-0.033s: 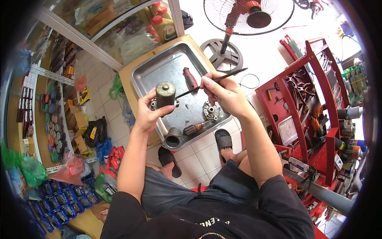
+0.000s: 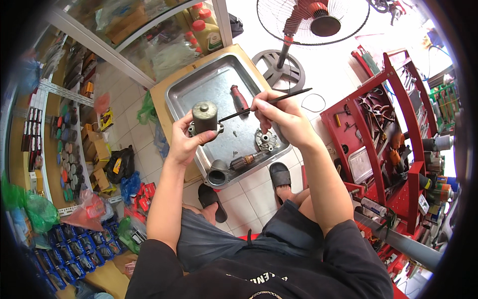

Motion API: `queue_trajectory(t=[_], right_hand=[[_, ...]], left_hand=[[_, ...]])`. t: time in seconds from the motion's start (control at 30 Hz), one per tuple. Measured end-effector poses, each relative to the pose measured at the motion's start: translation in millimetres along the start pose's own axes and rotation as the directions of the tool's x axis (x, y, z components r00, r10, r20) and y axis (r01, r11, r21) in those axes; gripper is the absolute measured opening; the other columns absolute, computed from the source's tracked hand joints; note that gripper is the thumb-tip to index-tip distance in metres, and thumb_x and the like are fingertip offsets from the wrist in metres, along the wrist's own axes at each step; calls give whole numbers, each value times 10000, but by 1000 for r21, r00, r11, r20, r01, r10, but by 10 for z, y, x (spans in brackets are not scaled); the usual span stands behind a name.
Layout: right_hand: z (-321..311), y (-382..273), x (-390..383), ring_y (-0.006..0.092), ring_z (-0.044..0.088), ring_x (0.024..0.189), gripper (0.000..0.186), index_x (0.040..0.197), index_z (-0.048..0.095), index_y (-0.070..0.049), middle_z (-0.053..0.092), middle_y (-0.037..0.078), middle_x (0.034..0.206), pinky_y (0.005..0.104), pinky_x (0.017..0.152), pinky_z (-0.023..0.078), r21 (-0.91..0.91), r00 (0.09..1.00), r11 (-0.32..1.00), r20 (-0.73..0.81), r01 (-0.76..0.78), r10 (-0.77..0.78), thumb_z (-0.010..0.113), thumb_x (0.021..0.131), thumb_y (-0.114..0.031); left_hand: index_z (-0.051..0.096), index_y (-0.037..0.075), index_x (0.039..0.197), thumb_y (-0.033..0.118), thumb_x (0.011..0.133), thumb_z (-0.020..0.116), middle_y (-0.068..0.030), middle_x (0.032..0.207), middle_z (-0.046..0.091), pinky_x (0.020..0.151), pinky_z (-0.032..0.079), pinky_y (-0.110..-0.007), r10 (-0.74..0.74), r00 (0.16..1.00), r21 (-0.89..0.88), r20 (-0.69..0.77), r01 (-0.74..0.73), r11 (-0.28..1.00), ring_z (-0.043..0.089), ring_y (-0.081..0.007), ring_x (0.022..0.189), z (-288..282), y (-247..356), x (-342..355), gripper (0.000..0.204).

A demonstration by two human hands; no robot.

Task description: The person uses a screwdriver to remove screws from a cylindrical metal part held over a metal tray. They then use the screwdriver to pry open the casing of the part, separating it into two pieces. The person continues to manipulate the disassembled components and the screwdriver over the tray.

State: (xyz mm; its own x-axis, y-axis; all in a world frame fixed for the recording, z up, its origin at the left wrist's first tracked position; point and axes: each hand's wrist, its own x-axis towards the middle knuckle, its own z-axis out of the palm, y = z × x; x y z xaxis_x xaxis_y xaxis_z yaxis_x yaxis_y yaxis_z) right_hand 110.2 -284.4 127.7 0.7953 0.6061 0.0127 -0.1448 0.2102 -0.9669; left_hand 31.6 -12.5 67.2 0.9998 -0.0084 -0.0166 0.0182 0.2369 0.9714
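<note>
My left hand [image 2: 185, 141] is closed around a grey metal motor housing [image 2: 205, 117], a cylinder with a small round boss on top and a flange at its lower end. Pinched in the fingers of my right hand [image 2: 280, 112] is a thin black rod [image 2: 294, 94]. The rod's lower tip reaches the right side of the housing, by the flange; whether it touches cannot be seen. Below both hands lies a metal tray [image 2: 185, 82]. In it are a red-handled tool [image 2: 239, 98], a round cast metal cover [image 2: 265, 140], an armature-like part [image 2: 243, 162] and a hollow metal casing [image 2: 217, 173].
A cardboard sheet [image 2: 162, 102] lies under the tray. Beyond stands a floor fan [image 2: 326, 25]. On the right is a red tool rack [image 2: 348, 122] full of pliers and screwdrivers. Shelves with boxes and cans [image 2: 69, 167] line the left; a glass cabinet [image 2: 174, 55] stands ahead.
Very little: the view has shifted slightly, and the motor housing sits a touch further left over the tray. Both hands keep their holds.
</note>
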Motion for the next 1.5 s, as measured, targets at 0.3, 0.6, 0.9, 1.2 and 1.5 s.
queue_trajectory(t=[0.3,0.6,0.9,1.2,1.5], right_hand=[[-109,127,112,340,726,1023,316,1199,553,6,714,221,1021,493,938,604,451,990,883,105,-127,89,614,1031,-255],[603,498,43,37,467,591,437,1280,612,-26,654,45,919,212,535,348,90,954,954,-66,-285,291,666,1001,-358],[526,584,-25,119,631,717,537,980,733,52,715,73,827,295,638,492,-111,932,972,-326,-205,159,875,811,-438],[733,367,-14,129,628,704,568,1211,660,88,682,138,799,290,685,522,-487,977,860,-203,-151,57,772,903,-377],[683,542,-66,62,417,580,361,1383,549,28,594,40,910,234,509,353,346,906,837,164,-424,391,483,1068,-135]], left_hand=[[587,54,1249,93,820,854,-95,1196,613,958,553,-422,426,866,33,-262,-433,901,655,-251,1075,-175,123,17,507],[628,115,1106,-114,564,804,-122,1072,508,863,562,-455,787,512,840,345,-542,-16,630,-360,1054,-14,160,-83,614],[418,111,1493,162,671,887,-167,1518,380,1144,418,-508,579,814,595,34,-482,643,460,-398,1374,320,222,-81,947],[539,37,1367,399,978,658,-203,1348,608,1178,383,-555,7,997,-729,-78,-62,682,527,-377,1343,273,-172,-93,545],[513,26,1395,530,1038,506,-192,1258,621,1011,480,-534,-107,977,-770,-184,-76,634,608,-335,1123,-68,100,-26,618]])
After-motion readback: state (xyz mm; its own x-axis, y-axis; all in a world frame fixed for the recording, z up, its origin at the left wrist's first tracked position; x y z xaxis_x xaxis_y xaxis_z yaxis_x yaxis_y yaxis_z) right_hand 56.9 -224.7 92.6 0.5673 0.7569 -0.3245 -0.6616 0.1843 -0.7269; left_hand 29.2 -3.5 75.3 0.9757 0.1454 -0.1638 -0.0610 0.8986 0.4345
